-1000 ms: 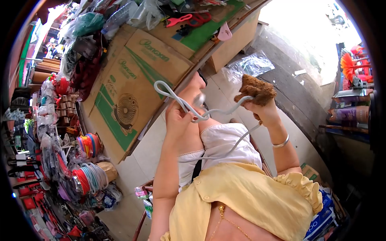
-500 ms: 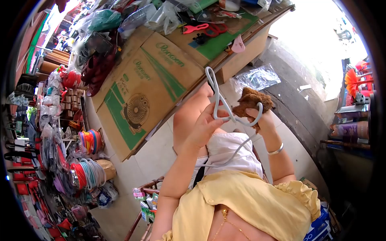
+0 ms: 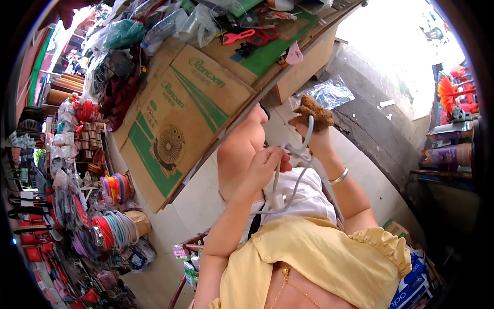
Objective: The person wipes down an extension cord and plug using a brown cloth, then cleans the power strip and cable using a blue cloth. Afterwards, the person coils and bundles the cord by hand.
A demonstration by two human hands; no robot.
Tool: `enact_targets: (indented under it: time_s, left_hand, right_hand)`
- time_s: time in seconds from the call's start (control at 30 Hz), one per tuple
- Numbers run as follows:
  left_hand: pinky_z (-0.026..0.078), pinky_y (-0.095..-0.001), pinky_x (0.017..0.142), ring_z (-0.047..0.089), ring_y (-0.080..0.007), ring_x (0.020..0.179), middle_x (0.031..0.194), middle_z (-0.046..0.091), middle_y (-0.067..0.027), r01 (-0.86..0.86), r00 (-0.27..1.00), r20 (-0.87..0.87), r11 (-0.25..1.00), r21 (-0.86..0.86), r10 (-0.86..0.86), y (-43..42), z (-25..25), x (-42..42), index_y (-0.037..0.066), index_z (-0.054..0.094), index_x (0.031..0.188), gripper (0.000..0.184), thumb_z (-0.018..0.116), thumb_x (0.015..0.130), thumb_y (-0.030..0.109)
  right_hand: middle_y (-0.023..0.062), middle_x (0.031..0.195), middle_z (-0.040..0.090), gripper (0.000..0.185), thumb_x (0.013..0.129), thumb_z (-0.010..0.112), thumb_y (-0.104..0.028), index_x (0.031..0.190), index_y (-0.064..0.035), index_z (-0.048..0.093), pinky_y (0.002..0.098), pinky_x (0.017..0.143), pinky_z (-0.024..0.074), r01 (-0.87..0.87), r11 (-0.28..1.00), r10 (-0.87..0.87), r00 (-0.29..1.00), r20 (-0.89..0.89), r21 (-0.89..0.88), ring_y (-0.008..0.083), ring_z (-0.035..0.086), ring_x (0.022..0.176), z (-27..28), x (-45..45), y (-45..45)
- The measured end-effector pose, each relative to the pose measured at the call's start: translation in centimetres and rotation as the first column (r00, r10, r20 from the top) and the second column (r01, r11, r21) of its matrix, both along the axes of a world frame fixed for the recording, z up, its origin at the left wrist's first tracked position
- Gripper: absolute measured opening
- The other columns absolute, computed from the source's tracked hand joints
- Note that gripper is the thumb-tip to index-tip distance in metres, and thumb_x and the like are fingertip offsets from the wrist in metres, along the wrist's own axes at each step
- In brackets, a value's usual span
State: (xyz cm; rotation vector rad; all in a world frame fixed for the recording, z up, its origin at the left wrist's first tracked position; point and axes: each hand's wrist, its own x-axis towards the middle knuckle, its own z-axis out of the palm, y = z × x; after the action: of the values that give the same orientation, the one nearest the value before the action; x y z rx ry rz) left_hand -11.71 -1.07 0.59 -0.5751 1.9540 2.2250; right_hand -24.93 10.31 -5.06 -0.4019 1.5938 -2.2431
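Observation:
A grey cable (image 3: 310, 133) runs in loops between my two hands and hangs down over the white shorts (image 3: 309, 198). My left hand (image 3: 266, 166) pinches the cable between thumb and fingers, just left of where several strands cross. Farther out, my right hand (image 3: 318, 140) is closed on a brown, shaggy cloth (image 3: 316, 113), and the cable comes out at the cloth. Most fingers of the right hand are hidden by the cloth. On the lower cable, above the lap, sits a pale block (image 3: 278, 201), possibly a plug.
A table with a flattened cardboard box (image 3: 190, 103) stands ahead on the left, bearing red scissors (image 3: 265, 37) and plastic bags (image 3: 198, 28). Spools of coloured cord (image 3: 121, 229) and packed goods line the left. A clear plastic bag (image 3: 332, 92) lies on the floor.
My right hand with the brown cloth has moved outward and slightly left. The cable's tall upper loop has dropped, and its strands now cross between my hands; the pale block has come into sight.

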Motion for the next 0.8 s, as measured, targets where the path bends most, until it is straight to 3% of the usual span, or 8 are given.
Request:
enact_targets:
  time_s: [0.07, 0.13, 0.2, 0.37, 0.43, 0.5, 0.6, 0.8]
  left_hand:
    - [0.049, -0.0263, 0.061, 0.057, -0.0145, 0.063, 0.069, 0.056, -0.0044, -0.272, 0.962, 0.131, 0.855, 0.442, 0.238, 0.3, 2.3, 0.4, 0.003, 0.052, 0.092, 0.025, 0.043, 0.094, 0.027]
    - [0.048, -0.0275, 0.062, 0.056, -0.0149, 0.063, 0.069, 0.054, -0.0038, -0.276, 0.958, 0.093, 0.788, 0.550, 0.270, -0.8, 2.4, 0.3, 0.006, 0.050, 0.094, 0.022, 0.042, 0.095, 0.026]
    - [0.048, -0.0273, 0.065, 0.056, -0.0137, 0.068, 0.076, 0.054, -0.0039, -0.076, 0.926, -0.041, 0.292, 0.953, 0.375, -2.0, 1.6, -0.4, 0.006, 0.050, 0.095, 0.019, 0.041, 0.095, 0.022]
    - [0.049, -0.0376, 0.083, 0.056, -0.0209, 0.089, 0.099, 0.053, -0.0139, -0.299, 0.745, 0.355, -0.192, 0.935, 0.564, -3.0, -0.8, -4.6, 0.002, 0.044, 0.105, 0.014, 0.036, 0.093, 0.004]
    - [0.049, -0.0375, 0.084, 0.056, -0.0214, 0.092, 0.104, 0.051, -0.0147, -0.454, 0.656, 0.354, -0.027, 0.891, 0.667, -1.8, -1.0, -6.4, 0.003, 0.043, 0.106, 0.015, 0.036, 0.092, 0.001]
    - [0.043, -0.0383, 0.092, 0.051, -0.0238, 0.103, 0.117, 0.044, -0.0161, -0.612, 0.578, 0.280, 0.180, 0.770, 0.767, -0.9, -2.2, -7.0, 0.003, 0.038, 0.112, 0.024, 0.038, 0.090, -0.003]
    - [0.035, -0.0390, 0.100, 0.046, -0.0240, 0.111, 0.116, 0.044, -0.0155, -0.715, 0.569, 0.318, 0.265, 0.647, 0.758, -0.5, -3.9, -6.9, 0.004, 0.036, 0.117, 0.029, 0.039, 0.089, -0.003]
    - [0.038, -0.0374, 0.098, 0.049, -0.0242, 0.110, 0.118, 0.050, -0.0163, -0.430, 0.897, 0.279, 0.529, 0.732, 0.344, -2.9, 1.2, -3.7, 0.001, 0.043, 0.121, 0.031, 0.043, 0.091, 0.009]
  right_hand:
    - [0.0025, 0.072, 0.058, 0.025, 0.077, 0.058, -0.009, 0.102, -0.0057, 0.057, 0.0259, 0.058, 0.0456, 0.147, 0.961, -0.019, 0.879, -0.477, 0.233, 0.0127, 0.057, 0.068, -2.3, -0.3, 0.5]
    - [-0.0002, 0.069, 0.054, 0.030, 0.077, 0.060, -0.006, 0.107, -0.0045, 0.055, 0.0219, 0.050, 0.0414, -0.063, 0.914, 0.080, 0.996, -0.026, 0.402, 0.0093, 0.052, 0.061, -0.7, 1.5, 1.3]
    - [0.0024, 0.078, 0.056, 0.031, 0.077, 0.059, -0.005, 0.107, -0.0053, 0.055, 0.0274, 0.061, 0.0441, 0.164, 0.891, 0.055, 0.886, -0.460, 0.423, 0.0144, 0.054, 0.073, -3.6, 2.4, 1.4]
    - [0.0123, 0.119, 0.049, 0.046, 0.075, 0.059, -0.018, 0.119, -0.0077, 0.048, 0.0424, 0.094, 0.0358, 0.149, 0.816, 0.427, 0.495, -0.757, 0.558, 0.0301, 0.047, 0.110, -3.9, 5.8, 2.5]
    - [0.0102, 0.113, 0.053, 0.035, 0.075, 0.057, -0.015, 0.109, -0.0077, 0.053, 0.0446, 0.086, 0.0405, 0.206, 0.810, 0.472, 0.324, -0.820, 0.548, 0.0304, 0.049, 0.105, -1.4, 6.5, 3.1]
    - [0.0103, 0.107, 0.055, 0.032, 0.071, 0.057, -0.012, 0.103, -0.0070, 0.057, 0.0405, 0.084, 0.0415, -0.119, 0.784, 0.416, 0.829, -0.374, 0.609, 0.0284, 0.051, 0.100, 1.8, 6.7, 3.2]
    - [0.0098, 0.103, 0.057, 0.033, 0.071, 0.057, -0.007, 0.104, -0.0056, 0.057, 0.0350, 0.083, 0.0419, 0.240, 0.833, 0.286, 0.584, -0.760, 0.498, 0.0247, 0.054, 0.096, -0.5, 6.1, 4.7]
    - [0.0072, 0.090, 0.060, 0.040, 0.070, 0.057, 0.006, 0.109, -0.0024, 0.054, 0.0298, 0.076, 0.0460, 0.230, 0.916, -0.019, 0.844, -0.536, 0.330, 0.0174, 0.059, 0.086, 0.9, 4.6, 5.4]
